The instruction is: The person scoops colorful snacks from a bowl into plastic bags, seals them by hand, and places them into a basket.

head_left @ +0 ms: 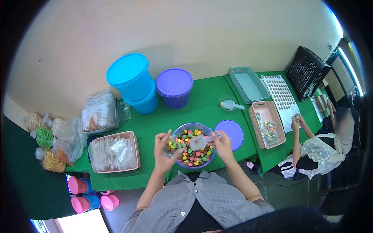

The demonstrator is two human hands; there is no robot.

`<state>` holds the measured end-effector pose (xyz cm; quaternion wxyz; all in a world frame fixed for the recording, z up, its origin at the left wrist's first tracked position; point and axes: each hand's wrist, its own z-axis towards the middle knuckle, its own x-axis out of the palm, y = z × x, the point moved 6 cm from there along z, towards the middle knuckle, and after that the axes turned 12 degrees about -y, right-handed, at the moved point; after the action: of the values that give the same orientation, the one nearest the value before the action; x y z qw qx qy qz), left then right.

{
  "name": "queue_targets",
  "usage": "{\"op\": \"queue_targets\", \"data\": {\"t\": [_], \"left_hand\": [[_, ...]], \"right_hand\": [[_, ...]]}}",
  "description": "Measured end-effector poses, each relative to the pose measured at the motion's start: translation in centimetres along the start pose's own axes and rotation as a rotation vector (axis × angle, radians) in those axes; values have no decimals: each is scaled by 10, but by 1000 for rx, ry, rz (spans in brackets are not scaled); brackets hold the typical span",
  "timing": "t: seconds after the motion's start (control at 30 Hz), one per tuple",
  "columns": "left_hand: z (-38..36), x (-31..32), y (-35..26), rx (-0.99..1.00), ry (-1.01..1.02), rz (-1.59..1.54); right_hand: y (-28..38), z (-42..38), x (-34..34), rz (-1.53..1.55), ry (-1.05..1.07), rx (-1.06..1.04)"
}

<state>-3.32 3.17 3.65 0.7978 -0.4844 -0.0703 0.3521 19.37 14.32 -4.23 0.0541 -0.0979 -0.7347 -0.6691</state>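
Note:
A purple-rimmed bowl [194, 160] full of small yellow, green, pink and brown candies stands at the table's front edge, in front of my body. My left hand [165, 150] is at the bowl's left side, its fingers curved round a small clear container [172, 146] with some candies in it. Over the bowl's right side, my right hand [220, 143] grips the handle of a translucent white scoop [198, 143], whose head hangs above the candies. A round purple lid [229, 134] lies just right of the bowl, partly behind my right hand.
Blue tubs [130, 77] and a purple tub [174, 88] stand at the back. Trays of packets [114, 151] are on the left. A second scoop [231, 105], a pink basket [268, 124] and a seated co-worker [322, 149] are on the right.

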Motion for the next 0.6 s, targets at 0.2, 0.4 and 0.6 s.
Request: {"op": "queue_targets", "data": {"t": [0.2,0.4,0.6], "left_hand": [[-1,1,20,-406,-95,-520],[-7,15,25,-497,75,-472],[-2,34,-15,-231,403,-320]], "right_hand": [[25,-19,20,-965,98,-599],[72,-27,38,-748,132,-733],[51,-44,60,-222,450,-139]]}}
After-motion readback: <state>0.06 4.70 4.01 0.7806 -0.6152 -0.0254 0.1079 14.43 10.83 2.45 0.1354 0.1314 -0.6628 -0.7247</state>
